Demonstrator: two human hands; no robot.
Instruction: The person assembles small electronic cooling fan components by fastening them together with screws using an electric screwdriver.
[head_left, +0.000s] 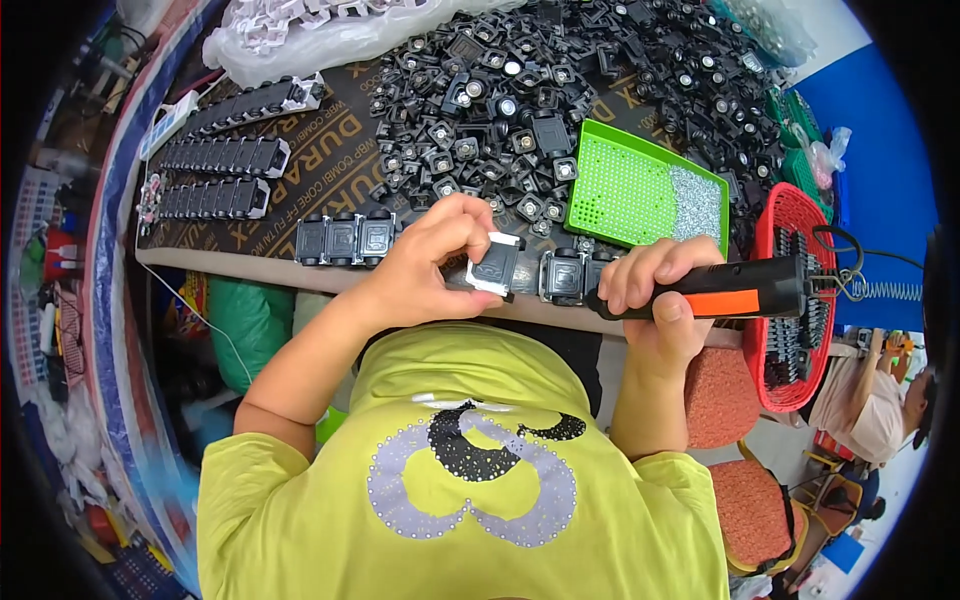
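My left hand (425, 265) is closed around a small black and white plastic toy-car chassis (497, 262), pinching it between thumb and fingers above the table's near edge. My right hand (655, 285) wraps round a black electric screwdriver (755, 288) with an orange panel. The tool lies level and its tip points left, toward other black chassis pieces (566, 276) with wheels. Left of my left hand stand a few more wheeled chassis pieces (345, 240) in a row. A green tray (625, 185), partly filled with small silver screws (698, 205), sits beyond my right hand.
A big heap of black plastic parts (470, 100) covers the far table. Long rows of joined chassis pieces (215, 200) lie at left, and a bag of white parts (290, 30) behind. A red basket (768, 375) holds black parts at right. The screwdriver hangs from a coiled cord (885, 290).
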